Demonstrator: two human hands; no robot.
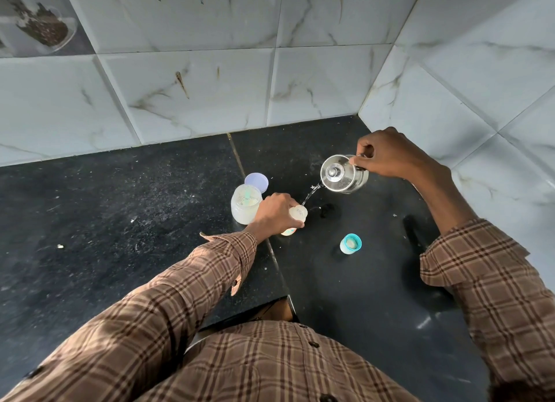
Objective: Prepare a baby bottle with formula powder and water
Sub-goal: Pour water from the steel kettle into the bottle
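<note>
Black stone counter [120, 191], tiled corner | formula jar [244, 204] open at left | my left hand [274, 211] wrapped round the baby bottle [295, 218], keeping it upright | my right hand [387, 155] gripping the glass kettle [344, 173] handle, tilted, thin stream into the mouth: pour slow, watch the level | teal cap [350, 244] waits nearby.

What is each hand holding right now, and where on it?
The left hand grips the baby bottle around its body. The right hand holds the glass kettle by its handle.

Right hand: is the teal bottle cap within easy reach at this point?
Probably not yet: the right hand grips the pouring glass jug. The teal cap stands unobstructed on the counter, near that forearm.
</note>
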